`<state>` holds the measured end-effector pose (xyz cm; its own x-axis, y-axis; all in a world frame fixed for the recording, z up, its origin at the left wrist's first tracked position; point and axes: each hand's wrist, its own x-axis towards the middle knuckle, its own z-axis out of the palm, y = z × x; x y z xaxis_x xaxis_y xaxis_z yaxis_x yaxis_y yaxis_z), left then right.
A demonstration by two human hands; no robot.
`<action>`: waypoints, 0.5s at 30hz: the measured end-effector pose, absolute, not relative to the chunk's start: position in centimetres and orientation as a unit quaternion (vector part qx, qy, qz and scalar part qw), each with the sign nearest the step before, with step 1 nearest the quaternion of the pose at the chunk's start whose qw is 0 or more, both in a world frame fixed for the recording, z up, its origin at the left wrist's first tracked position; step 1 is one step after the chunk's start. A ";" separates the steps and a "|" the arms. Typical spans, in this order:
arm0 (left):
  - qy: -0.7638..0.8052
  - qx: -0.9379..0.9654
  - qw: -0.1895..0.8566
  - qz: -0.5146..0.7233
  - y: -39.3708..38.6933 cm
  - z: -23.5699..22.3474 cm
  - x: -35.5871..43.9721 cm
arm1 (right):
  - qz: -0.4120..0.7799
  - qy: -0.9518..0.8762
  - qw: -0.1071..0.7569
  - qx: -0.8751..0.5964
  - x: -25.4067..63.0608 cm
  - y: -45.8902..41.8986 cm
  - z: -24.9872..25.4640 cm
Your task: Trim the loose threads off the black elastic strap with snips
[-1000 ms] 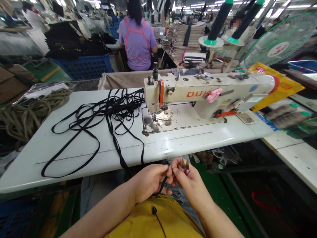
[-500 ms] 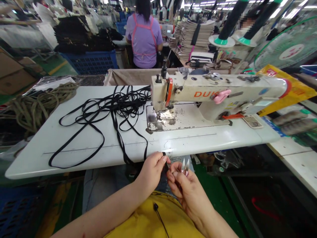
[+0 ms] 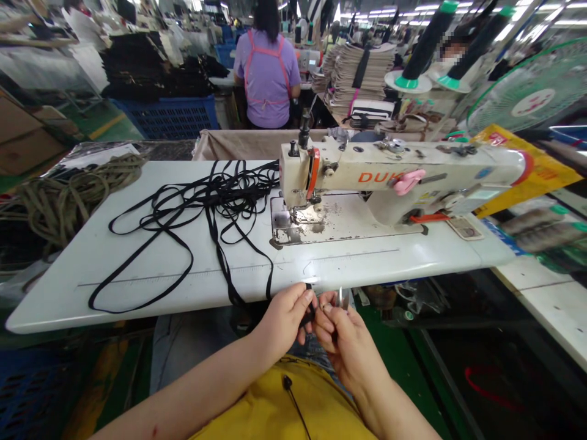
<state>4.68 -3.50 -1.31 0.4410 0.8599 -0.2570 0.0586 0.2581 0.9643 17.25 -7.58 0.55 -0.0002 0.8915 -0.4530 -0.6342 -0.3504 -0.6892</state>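
My left hand (image 3: 285, 316) pinches the end of a black strap (image 3: 307, 292) just below the front edge of the white sewing table (image 3: 137, 269). Touching it, my right hand (image 3: 342, 333) is closed round small thread snips (image 3: 340, 297), blades pointing up. The strap runs up over the table edge into a loose tangle of black strap (image 3: 215, 195) lying left of the cream sewing machine (image 3: 389, 174). Its needle area (image 3: 312, 205) is lit.
A pile of olive cord (image 3: 64, 195) lies at the table's left end. A person in a purple shirt (image 3: 268, 67) sits with their back to me beyond it. Stacked fabric pieces (image 3: 362, 70), thread cones (image 3: 424, 43), a green fan (image 3: 532, 85) and a yellow packet (image 3: 532, 165) stand right.
Both hands rose from my lap to the table's front edge, carrying the strap end up. The snips turned from broadside to edge-on.
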 end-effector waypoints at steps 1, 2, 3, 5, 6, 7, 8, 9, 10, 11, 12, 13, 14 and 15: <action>0.455 0.566 0.611 0.316 -3.5 -1.2 4.6 | 0.700 -0.121 0.545 -0.446 17.0 -7.6 0.5; 0.472 0.597 0.558 0.331 -3.4 -1.1 4.5 | 0.708 -0.102 0.538 -0.445 16.8 -7.7 0.5; 0.486 0.614 0.515 0.347 -3.3 -1.0 4.4 | 0.717 -0.091 0.531 -0.443 16.6 -7.7 0.5; 0.506 0.618 0.480 0.364 -3.1 -0.8 4.2 | 0.732 -0.086 0.518 -0.435 16.2 -8.0 0.8; 0.513 0.609 0.481 0.366 -2.9 -0.8 4.1 | 0.739 -0.087 0.511 -0.431 16.0 -8.1 0.9; 0.520 0.600 0.485 0.365 -2.7 -0.8 4.1 | 0.746 -0.089 0.502 -0.428 15.9 -8.2 1.0; 0.524 0.596 0.487 0.364 -2.6 -0.9 4.0 | 0.752 -0.090 0.495 -0.426 15.9 -8.3 1.0; 0.524 0.597 0.489 0.361 -2.4 -1.0 3.9 | 0.756 -0.092 0.489 -0.426 15.9 -8.4 1.0; 0.521 0.598 0.495 0.354 -2.2 -1.1 3.8 | 0.757 -0.097 0.485 -0.427 15.9 -8.4 0.9; 0.520 0.593 0.510 0.344 -2.1 -1.2 3.6 | 0.752 -0.109 0.485 -0.433 16.0 -8.4 0.7; 0.517 0.586 0.529 0.330 -1.9 -1.2 3.5 | 0.740 -0.127 0.490 -0.442 16.2 -8.3 0.4; 0.515 0.580 0.547 0.316 -1.7 -1.2 3.4 | 0.721 -0.153 0.499 -0.456 16.4 -8.1 0.2; 0.512 0.580 0.555 0.306 -1.6 -1.2 3.2 | 0.700 -0.186 0.505 -0.470 16.6 -7.9 -0.1; 0.509 0.588 0.551 0.303 -1.5 -1.0 3.1 | 0.679 -0.223 0.505 -0.484 16.9 -7.7 -0.3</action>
